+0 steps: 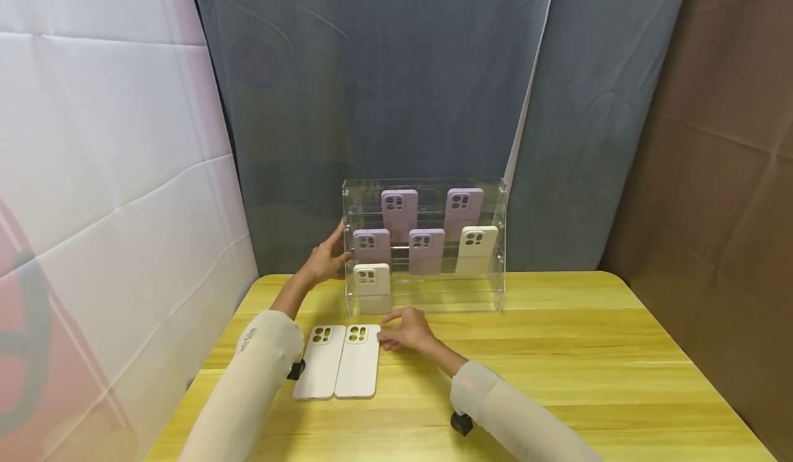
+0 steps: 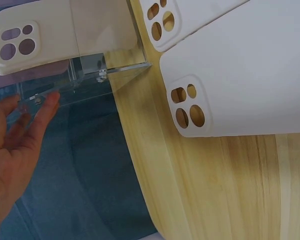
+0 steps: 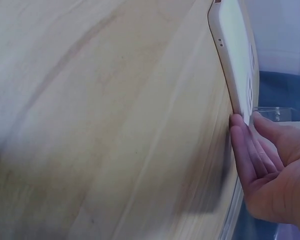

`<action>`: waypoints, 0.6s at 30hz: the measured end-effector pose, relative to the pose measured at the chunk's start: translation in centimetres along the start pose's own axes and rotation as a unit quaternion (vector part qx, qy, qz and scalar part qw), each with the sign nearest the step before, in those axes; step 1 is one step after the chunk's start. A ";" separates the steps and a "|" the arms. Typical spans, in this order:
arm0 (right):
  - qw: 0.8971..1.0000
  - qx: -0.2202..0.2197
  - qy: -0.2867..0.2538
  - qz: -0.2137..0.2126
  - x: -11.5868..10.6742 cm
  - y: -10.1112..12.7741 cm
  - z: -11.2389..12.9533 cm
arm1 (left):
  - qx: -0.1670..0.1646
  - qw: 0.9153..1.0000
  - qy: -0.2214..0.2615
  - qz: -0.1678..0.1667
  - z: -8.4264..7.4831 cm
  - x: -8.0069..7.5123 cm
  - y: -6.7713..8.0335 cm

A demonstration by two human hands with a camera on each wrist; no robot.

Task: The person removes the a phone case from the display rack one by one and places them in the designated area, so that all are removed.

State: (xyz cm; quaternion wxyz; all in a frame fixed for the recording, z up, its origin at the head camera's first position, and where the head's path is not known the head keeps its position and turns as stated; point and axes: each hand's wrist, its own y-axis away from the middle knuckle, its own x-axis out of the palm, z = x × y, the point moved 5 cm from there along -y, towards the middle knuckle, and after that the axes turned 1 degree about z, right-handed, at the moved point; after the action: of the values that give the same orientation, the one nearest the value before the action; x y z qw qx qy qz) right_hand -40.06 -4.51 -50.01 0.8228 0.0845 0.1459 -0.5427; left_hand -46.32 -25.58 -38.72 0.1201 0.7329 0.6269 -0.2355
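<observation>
Right hand [image 1: 405,333] fingertips touch the top corner of the right white phone case [image 1: 358,361], lying flat on the table [image 1: 557,352] beside another white case [image 1: 320,361] (camera cutouts up). Left hand [image 1: 325,259], fingers straight, rests against the acrylic rack [image 1: 489,242] side.

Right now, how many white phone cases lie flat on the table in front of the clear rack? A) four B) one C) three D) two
D: two white cases lie side by side on the table before the acrylic rack; the right hand touches the right-hand one's edge, while the left hand rests on the rack's left side.
</observation>
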 end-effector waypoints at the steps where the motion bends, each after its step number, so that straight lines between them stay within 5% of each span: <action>1: 1.000 -0.013 0.008 -0.006 -0.2 -0.1 0.2 | 0.000 1.000 0.000 0.000 -0.1 0.0 0.0; 12: 0.992 -0.101 0.033 -0.073 -2.6 -0.7 1.7 | -0.011 1.000 0.004 -0.001 -0.1 0.0 0.0; 18: 0.976 -0.155 0.082 -0.128 -3.8 -1.0 3.2 | -0.009 1.000 -0.006 -0.002 0.0 -0.1 0.4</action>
State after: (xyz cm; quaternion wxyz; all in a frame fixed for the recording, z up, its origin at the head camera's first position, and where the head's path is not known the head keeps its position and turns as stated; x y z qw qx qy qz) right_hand -41.93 -2.58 -45.75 0.7350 -0.0191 0.3050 -0.6053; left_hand -45.95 -25.74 -38.66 0.1305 0.7289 0.6298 -0.2345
